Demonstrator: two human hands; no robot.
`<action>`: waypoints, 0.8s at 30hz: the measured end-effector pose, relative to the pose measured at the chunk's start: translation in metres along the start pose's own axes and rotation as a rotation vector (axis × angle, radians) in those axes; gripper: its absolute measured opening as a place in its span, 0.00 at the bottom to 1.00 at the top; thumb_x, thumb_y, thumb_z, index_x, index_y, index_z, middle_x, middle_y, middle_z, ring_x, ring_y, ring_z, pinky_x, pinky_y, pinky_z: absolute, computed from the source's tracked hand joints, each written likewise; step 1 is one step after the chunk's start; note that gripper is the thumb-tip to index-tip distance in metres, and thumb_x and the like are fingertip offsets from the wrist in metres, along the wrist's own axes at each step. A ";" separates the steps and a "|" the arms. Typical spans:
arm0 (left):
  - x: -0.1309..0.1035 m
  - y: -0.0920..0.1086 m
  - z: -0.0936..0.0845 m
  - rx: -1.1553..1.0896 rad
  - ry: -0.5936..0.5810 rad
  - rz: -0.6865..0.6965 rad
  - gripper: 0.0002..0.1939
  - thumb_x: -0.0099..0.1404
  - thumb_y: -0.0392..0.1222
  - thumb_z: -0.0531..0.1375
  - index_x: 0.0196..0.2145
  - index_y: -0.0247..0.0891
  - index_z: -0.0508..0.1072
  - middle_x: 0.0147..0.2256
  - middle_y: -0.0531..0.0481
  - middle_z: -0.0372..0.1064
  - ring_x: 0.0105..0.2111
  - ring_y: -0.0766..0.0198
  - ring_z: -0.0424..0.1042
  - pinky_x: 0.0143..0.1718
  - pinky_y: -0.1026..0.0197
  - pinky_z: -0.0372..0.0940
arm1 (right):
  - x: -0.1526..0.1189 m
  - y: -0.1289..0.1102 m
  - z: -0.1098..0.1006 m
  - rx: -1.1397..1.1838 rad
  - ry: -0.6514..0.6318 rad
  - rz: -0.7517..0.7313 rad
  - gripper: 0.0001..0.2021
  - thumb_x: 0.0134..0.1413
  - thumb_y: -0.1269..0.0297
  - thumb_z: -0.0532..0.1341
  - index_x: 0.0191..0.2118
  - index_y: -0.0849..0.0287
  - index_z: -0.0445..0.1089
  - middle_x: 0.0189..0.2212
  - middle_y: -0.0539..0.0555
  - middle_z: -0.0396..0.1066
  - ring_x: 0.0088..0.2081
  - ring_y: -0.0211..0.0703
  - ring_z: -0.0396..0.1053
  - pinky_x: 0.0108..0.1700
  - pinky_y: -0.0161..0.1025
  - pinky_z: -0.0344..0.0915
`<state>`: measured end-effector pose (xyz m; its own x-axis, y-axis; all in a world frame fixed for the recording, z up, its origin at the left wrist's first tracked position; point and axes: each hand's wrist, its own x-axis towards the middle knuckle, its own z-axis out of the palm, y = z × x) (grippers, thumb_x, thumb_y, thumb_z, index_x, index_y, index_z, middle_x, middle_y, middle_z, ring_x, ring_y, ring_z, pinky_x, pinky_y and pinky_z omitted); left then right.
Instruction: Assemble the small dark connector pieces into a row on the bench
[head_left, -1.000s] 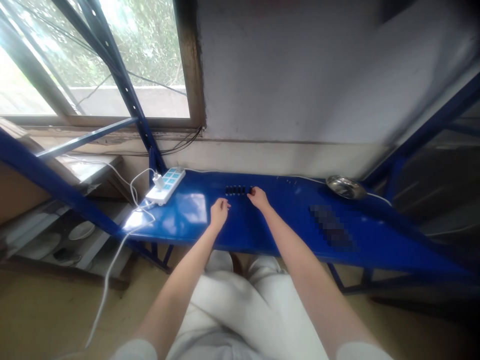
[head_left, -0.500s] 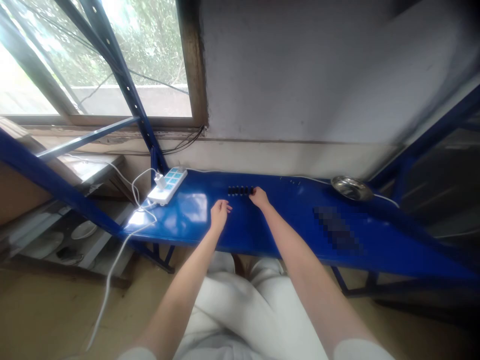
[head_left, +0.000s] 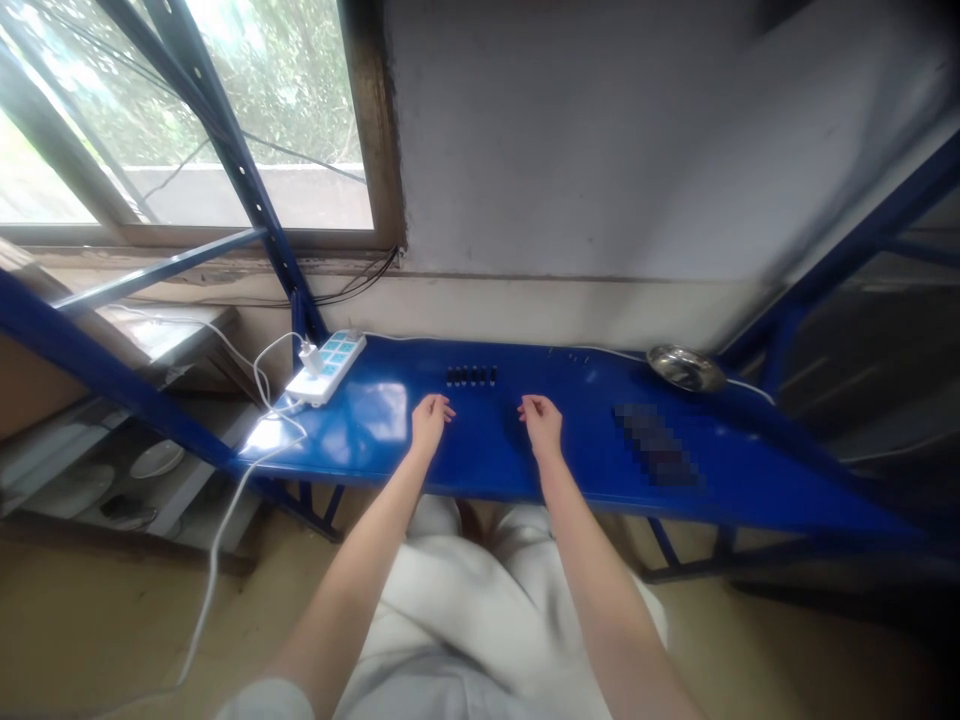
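Note:
Several small black upright pieces (head_left: 471, 376) stand in a short row on the blue table (head_left: 480, 450); their exact kind is too small to make out. My left hand (head_left: 430, 425) hovers just below the row's left end, its fingers loosely bent and slightly apart, with nothing visible in them. To the right of the row and nearer to me, my right hand (head_left: 541, 425) has its fingers curled loosely and a little apart. I see nothing between those fingertips. Neither hand touches the black pieces.
A white power strip (head_left: 328, 368) with a plugged-in adapter lies at the table's left end, its cable hanging over the edge. At the right are a shiny metal bowl (head_left: 686, 368) and a blurred-out dark object (head_left: 656, 445). Tiny bits (head_left: 576, 358) lie near the wall.
My right hand has let go of the piece at the row's right end and drawn back toward me. The row stays standing. My left hand has barely moved; the view has shifted slightly.

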<state>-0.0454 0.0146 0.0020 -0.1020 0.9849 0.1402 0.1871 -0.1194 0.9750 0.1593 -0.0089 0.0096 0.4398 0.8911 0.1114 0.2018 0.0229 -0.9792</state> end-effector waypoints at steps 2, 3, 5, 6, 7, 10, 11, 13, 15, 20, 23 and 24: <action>0.001 -0.001 0.000 0.004 0.003 0.000 0.13 0.62 0.44 0.47 0.32 0.34 0.68 0.25 0.48 0.70 0.23 0.69 0.67 0.29 0.64 0.63 | -0.003 0.001 -0.002 0.008 0.013 0.015 0.11 0.50 0.58 0.56 0.33 0.61 0.67 0.26 0.52 0.69 0.26 0.36 0.66 0.33 0.37 0.65; 0.001 -0.002 0.001 0.008 0.006 -0.001 0.13 0.62 0.43 0.47 0.32 0.34 0.68 0.25 0.48 0.70 0.23 0.69 0.67 0.29 0.65 0.63 | -0.004 0.002 -0.002 0.006 0.017 0.020 0.11 0.49 0.58 0.56 0.32 0.61 0.67 0.26 0.52 0.69 0.26 0.36 0.65 0.33 0.37 0.65; 0.003 -0.004 0.001 0.014 0.014 -0.003 0.13 0.62 0.43 0.48 0.32 0.34 0.68 0.25 0.48 0.70 0.23 0.69 0.67 0.29 0.65 0.63 | -0.005 0.004 -0.002 -0.003 0.015 0.020 0.11 0.49 0.57 0.56 0.32 0.61 0.68 0.25 0.52 0.68 0.25 0.36 0.65 0.32 0.36 0.64; 0.003 -0.005 0.002 0.015 0.018 -0.004 0.12 0.62 0.43 0.48 0.32 0.34 0.68 0.25 0.49 0.70 0.22 0.69 0.67 0.29 0.65 0.63 | -0.005 0.006 -0.002 -0.009 0.010 0.014 0.12 0.49 0.57 0.56 0.32 0.61 0.68 0.25 0.52 0.68 0.25 0.36 0.65 0.32 0.36 0.64; 0.004 -0.007 0.002 0.016 0.020 -0.005 0.13 0.61 0.43 0.48 0.32 0.34 0.68 0.24 0.49 0.70 0.22 0.69 0.67 0.29 0.65 0.63 | -0.004 0.007 -0.002 -0.016 0.005 0.007 0.12 0.49 0.57 0.56 0.33 0.61 0.68 0.25 0.52 0.68 0.25 0.37 0.65 0.32 0.36 0.64; 0.005 -0.010 0.002 0.019 0.025 -0.012 0.13 0.62 0.44 0.48 0.33 0.33 0.68 0.25 0.49 0.70 0.23 0.68 0.67 0.29 0.65 0.63 | -0.004 0.011 -0.002 -0.038 -0.002 -0.008 0.14 0.50 0.55 0.55 0.33 0.61 0.68 0.26 0.53 0.69 0.26 0.37 0.66 0.31 0.36 0.64; 0.005 -0.011 0.002 0.020 0.024 -0.013 0.14 0.62 0.44 0.48 0.33 0.33 0.68 0.25 0.48 0.70 0.23 0.68 0.67 0.29 0.65 0.63 | -0.004 0.012 -0.002 -0.044 -0.004 -0.010 0.14 0.50 0.54 0.55 0.33 0.61 0.68 0.26 0.53 0.69 0.26 0.38 0.66 0.31 0.36 0.64; 0.005 -0.011 0.002 0.023 0.018 -0.013 0.13 0.62 0.44 0.48 0.33 0.34 0.68 0.25 0.49 0.70 0.23 0.69 0.67 0.29 0.65 0.63 | -0.005 0.012 -0.003 -0.055 -0.014 -0.010 0.14 0.50 0.54 0.55 0.34 0.61 0.68 0.26 0.53 0.69 0.26 0.38 0.66 0.31 0.37 0.64; 0.005 -0.012 0.003 0.022 0.017 -0.014 0.13 0.62 0.44 0.48 0.33 0.34 0.68 0.25 0.49 0.70 0.23 0.69 0.67 0.29 0.65 0.63 | -0.006 0.010 -0.003 -0.063 -0.026 -0.007 0.14 0.50 0.55 0.55 0.34 0.61 0.68 0.26 0.53 0.69 0.26 0.38 0.66 0.31 0.36 0.64; 0.005 -0.010 0.003 0.024 0.023 -0.024 0.12 0.61 0.43 0.48 0.33 0.34 0.68 0.25 0.49 0.70 0.23 0.69 0.67 0.29 0.65 0.63 | -0.008 0.007 -0.004 -0.071 -0.041 0.006 0.12 0.50 0.57 0.55 0.34 0.60 0.68 0.27 0.53 0.70 0.27 0.38 0.66 0.31 0.36 0.64; 0.004 -0.009 0.002 0.025 0.012 -0.006 0.13 0.61 0.43 0.48 0.33 0.34 0.68 0.25 0.49 0.70 0.23 0.68 0.67 0.29 0.64 0.63 | -0.008 0.008 -0.005 -0.070 -0.041 0.010 0.11 0.50 0.58 0.55 0.34 0.59 0.68 0.27 0.52 0.69 0.27 0.38 0.66 0.31 0.36 0.64; 0.004 -0.009 0.001 0.025 0.010 -0.004 0.13 0.61 0.43 0.48 0.33 0.34 0.68 0.25 0.49 0.70 0.23 0.68 0.67 0.29 0.64 0.63 | -0.008 0.008 -0.005 -0.068 -0.040 0.009 0.11 0.50 0.58 0.55 0.34 0.59 0.68 0.27 0.52 0.69 0.27 0.38 0.66 0.32 0.36 0.64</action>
<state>-0.0461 0.0198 -0.0067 -0.1128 0.9839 0.1385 0.2114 -0.1124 0.9709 0.1615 -0.0175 0.0018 0.4071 0.9085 0.0946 0.2579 -0.0150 -0.9660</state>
